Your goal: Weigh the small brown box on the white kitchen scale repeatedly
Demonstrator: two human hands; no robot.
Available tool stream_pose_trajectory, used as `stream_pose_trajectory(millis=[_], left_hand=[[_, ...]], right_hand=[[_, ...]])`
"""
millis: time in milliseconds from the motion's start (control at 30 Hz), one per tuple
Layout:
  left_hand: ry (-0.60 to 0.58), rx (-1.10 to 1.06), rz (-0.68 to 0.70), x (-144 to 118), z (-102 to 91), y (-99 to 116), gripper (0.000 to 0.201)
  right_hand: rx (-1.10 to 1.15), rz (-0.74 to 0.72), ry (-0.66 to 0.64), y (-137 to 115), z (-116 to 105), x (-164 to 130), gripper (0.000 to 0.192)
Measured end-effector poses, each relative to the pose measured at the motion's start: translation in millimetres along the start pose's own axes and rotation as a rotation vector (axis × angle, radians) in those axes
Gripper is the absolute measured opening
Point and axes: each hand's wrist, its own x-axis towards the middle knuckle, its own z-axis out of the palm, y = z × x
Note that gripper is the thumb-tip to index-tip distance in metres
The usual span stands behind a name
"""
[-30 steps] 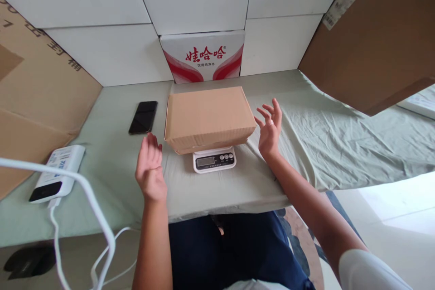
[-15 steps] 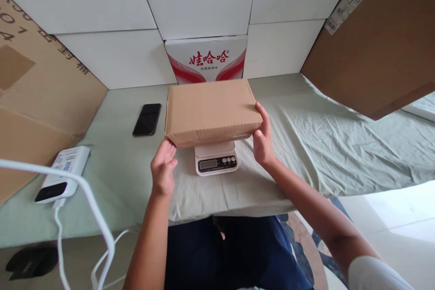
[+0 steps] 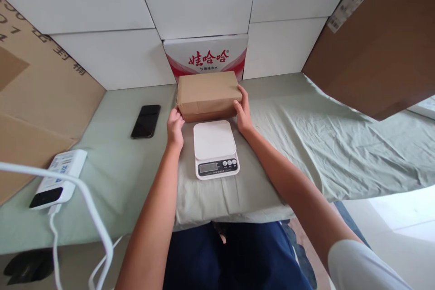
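Left hand (image 3: 175, 126): my fingers clasp the left end of the cardboard box (image 3: 208, 95).
Right hand (image 3: 243, 114): clasping its right end.
Box: on the worktop (image 3: 122, 167), just behind the white scale (image 3: 215, 148), before the red-and-white carton (image 3: 206, 54).

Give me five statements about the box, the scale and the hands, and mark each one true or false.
1. Both hands grip the box: left hand at its left end, right hand at its right end. True.
2. The box sits on the scale. False: it is behind the scale, whose platform is bare.
3. A dark phone lies left of the box. True.
4. The scale's display faces away from the person. False: display and buttons are on the near edge.
5. A white power bank lies right of the scale. False: it lies far left, with a white cable by it.
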Motion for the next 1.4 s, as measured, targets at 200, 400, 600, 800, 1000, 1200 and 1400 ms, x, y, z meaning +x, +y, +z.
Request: stream_pose_trajectory(millis=[200, 400, 600, 800, 1000, 1200, 1400], left_hand=[[0.109, 0.017, -0.015, 10, -27.2, 1, 0.071], [0.103, 0.030, -0.027, 16, -39.1, -1, 0.084], [0.028, 0.091, -0.037, 16, -30.4, -10, 0.097], [-0.067, 0.115, -0.070, 19, -27.2, -13, 0.104], [-0.092, 0.098, -0.089, 19, -23.9, -14, 0.107], [-0.103, 0.090, -0.113, 23, -23.6, -20, 0.106], [-0.119, 0.068, -0.095, 23, -18.3, -22, 0.106]], right_hand=[[0.071, 0.126, 0.182, 22, -32, 13, 0.084], [0.091, 0.191, 0.297, 32, -50, 15, 0.083], [0.037, 0.140, 0.184, 15, -40, 8, 0.077], [0.021, 0.176, 0.185, 10, -40, 9, 0.073], [-0.001, 0.152, 0.110, 13, -37, 6, 0.077], [0.018, 0.166, -0.091, 15, -21, 0, 0.087], [0.041, 0.139, -0.110, -1, -11, -4, 0.093]])
